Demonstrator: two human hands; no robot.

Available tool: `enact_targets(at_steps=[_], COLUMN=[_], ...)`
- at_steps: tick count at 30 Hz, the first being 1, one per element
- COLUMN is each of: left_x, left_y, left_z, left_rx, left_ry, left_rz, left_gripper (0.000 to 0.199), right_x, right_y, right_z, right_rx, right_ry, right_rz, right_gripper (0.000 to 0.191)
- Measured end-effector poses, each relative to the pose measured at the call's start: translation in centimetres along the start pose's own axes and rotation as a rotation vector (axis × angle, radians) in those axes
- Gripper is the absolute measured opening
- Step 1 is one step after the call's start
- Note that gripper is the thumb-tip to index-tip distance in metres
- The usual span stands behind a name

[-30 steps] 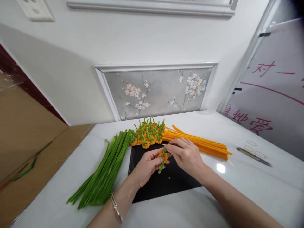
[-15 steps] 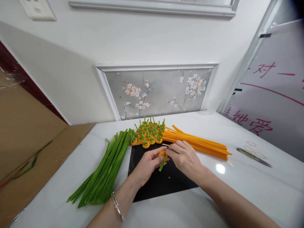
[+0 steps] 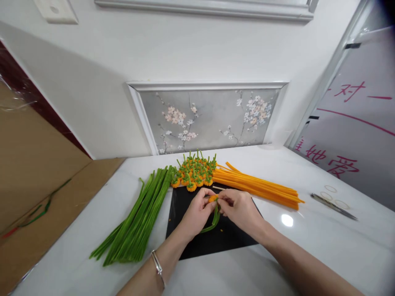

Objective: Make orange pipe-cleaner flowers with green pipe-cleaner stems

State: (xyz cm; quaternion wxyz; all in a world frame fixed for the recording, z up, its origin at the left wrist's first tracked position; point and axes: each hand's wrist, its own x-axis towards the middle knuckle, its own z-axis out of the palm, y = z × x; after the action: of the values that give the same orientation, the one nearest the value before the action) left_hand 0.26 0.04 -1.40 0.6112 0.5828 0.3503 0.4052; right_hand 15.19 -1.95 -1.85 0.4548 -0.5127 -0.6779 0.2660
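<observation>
Over the black mat, the left hand grips the orange chenille flower head; the right hand pinches its green stem, trailing toward the person.

A framed floral panel, with pale blossoms on grey, is set in the white wall. Directly above the panel runs a length of moulding; to its upper left is a wall plate. Left of the panel are brown cardboard, a dark red strip, crinkled clear plastic and, lower down, a green strand. Right of the panel, a pale sheet bears magenta writing, with black tabs at its edge.
</observation>
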Motion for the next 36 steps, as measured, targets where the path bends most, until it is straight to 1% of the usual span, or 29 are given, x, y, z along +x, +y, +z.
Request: enact_targets(at_steps=[5,9,12,14,17,23,25,27,29,32,34,36], left_x=[-0.1,-0.2,-0.3,-0.4,-0.5,-0.5,-0.4,-0.4,-0.3,-0.1,-0.1,-0.3], left_y=[0.2,0.5,0.4,0.2,0.1,0.2,0.2,0.2,0.1,-0.2,-0.5,-0.7], left_z=[-0.1,-0.1,-0.1,-0.1,-0.2,-0.8,-1.0,-1.0,-0.7,-0.2,0.0,0.1], left_rx=[0.046,-0.001,-0.101,-0.165,-0.242,-0.270,-0.242,-0.190,-0.114,0.030,0.151,0.312], left_ry=[-0.004,-0.040,-0.075,-0.095,-0.125,-0.176,-0.178,-0.150,-0.106,-0.053,-0.032,-0.011], left_rz=[0.007,-0.016,-0.086,-0.145,-0.196,-0.230,-0.226,-0.192,-0.148,-0.070,0.001,0.076], left_gripper=[0.015,0.019,0.027,0.031,0.034,0.034,0.033,0.032,0.029,0.020,0.015,0.013], right_x=[0.1,0.0,0.0,0.1,0.4,1.0,1.1,1.2,1.2,1.0,0.9,0.7], right_y=[0.0,-0.1,-0.1,0.0,0.4,1.2,1.3,1.3,1.3,1.0,0.7,0.5], right_z=[-0.1,-0.4,-0.6,-0.6,-0.7,-1.0,-1.2,-1.5,-1.8,-2.1,-2.1,-1.9], right_rx=[0.182,0.149,0.051,0.000,0.016,0.141,0.140,0.125,0.101,-0.009,-0.132,-0.239], right_ry=[-0.096,-0.128,-0.117,-0.063,-0.006,-0.101,-0.125,-0.130,-0.140,-0.212,-0.233,-0.214], right_rz=[0.104,0.124,0.048,-0.032,-0.104,-0.125,-0.134,-0.109,-0.036,0.060,0.039,-0.018], right_gripper=[0.019,0.016,0.017,0.017,0.015,0.011,0.012,0.015,0.023,0.033,0.034,0.030])
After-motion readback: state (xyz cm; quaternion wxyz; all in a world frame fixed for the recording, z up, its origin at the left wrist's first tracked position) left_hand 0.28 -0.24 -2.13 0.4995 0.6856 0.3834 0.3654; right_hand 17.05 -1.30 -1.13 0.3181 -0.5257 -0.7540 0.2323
